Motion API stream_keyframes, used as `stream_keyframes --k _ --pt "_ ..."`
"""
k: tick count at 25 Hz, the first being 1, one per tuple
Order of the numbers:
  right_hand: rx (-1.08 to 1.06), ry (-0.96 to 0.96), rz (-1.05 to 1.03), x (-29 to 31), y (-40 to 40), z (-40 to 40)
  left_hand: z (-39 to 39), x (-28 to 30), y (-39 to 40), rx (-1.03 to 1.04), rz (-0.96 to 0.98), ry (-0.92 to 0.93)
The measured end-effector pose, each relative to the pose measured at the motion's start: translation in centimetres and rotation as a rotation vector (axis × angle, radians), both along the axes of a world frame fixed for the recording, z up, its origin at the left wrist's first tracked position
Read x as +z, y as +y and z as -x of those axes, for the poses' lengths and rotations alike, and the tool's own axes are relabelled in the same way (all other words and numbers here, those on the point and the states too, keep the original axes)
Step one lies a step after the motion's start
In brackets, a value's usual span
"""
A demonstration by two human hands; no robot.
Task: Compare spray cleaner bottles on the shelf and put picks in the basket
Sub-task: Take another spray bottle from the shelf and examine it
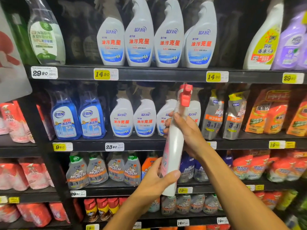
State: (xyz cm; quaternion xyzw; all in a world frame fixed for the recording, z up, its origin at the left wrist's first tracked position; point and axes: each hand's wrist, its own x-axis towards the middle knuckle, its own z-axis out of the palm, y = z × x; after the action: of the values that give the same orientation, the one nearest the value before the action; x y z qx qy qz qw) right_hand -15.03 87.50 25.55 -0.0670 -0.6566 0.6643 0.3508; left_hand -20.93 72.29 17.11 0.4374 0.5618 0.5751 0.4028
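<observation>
Where the shelving begins at far left, pink and red refill pouches (25, 173) crowd the lower shelves, and a clear bottle with a green label (46, 35) stands on the top shelf (149, 74) above a white price tag reading 29.90 (44, 73). Next along, two blue glass-cleaner bottles (79, 118) stand side by side on the second shelf, with grey Mr Muscle pouches (101, 170) on the shelf below them. Four white spray bottles with blue and red lettering (156, 40) line the top shelf's middle, and smaller ones of the same kind (132, 120) stand beneath. In front of these, both hands hold a white spray bottle with a pink trigger head (174, 146) upright, clear of the shelves. The left hand (154, 185) grips its lower body, thumb across the near side and fingers wrapped behind. The right hand (187, 133) grips it higher, just below the neck, thumb on the near side and fingers curled round the far side. Further right stand grey three-in-one pouches (224, 117), then orange pouches (272, 113), with a white and yellow bottle (264, 45) and a purple bottle (292, 44) above.
</observation>
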Motion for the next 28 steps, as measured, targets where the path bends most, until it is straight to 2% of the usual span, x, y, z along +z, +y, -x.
stream_keyframes --k 5,11,13,17,19,21,24,26,28 --pt "0.063 0.024 0.016 0.1 -0.7 0.1 0.2 -0.9 0.2 -0.004 0.006 -0.006" --pt "-0.062 -0.03 -0.056 -0.1 -0.8 0.5 1.0 -0.4 0.0 -0.065 0.015 -0.095" --pt "-0.104 -0.039 -0.07 0.0 -0.6 0.6 1.6 -0.3 0.0 -0.115 -0.013 -0.245" --pt "0.17 0.056 0.189 0.7 -0.2 -0.1 2.5 -0.6 0.1 -0.303 -0.059 -0.787" --pt "0.141 0.027 0.168 1.0 -0.4 -0.4 2.9 -0.6 0.1 -0.358 -0.056 -0.955" --pt "-0.021 -0.008 0.072 1.4 -0.7 -0.6 3.5 -0.6 0.3 -0.327 -0.07 -0.915" --pt "-0.18 0.015 -0.035 1.9 -1.5 -0.6 3.9 -0.4 0.7 -0.184 -0.135 -0.735" --pt "-0.162 -0.012 -0.043 2.1 -1.8 -0.4 3.7 -0.7 1.1 -0.117 -0.156 -0.729" --pt "0.049 -0.048 0.068 2.2 -1.8 -0.2 3.3 -1.3 1.6 -0.099 -0.165 -0.852"
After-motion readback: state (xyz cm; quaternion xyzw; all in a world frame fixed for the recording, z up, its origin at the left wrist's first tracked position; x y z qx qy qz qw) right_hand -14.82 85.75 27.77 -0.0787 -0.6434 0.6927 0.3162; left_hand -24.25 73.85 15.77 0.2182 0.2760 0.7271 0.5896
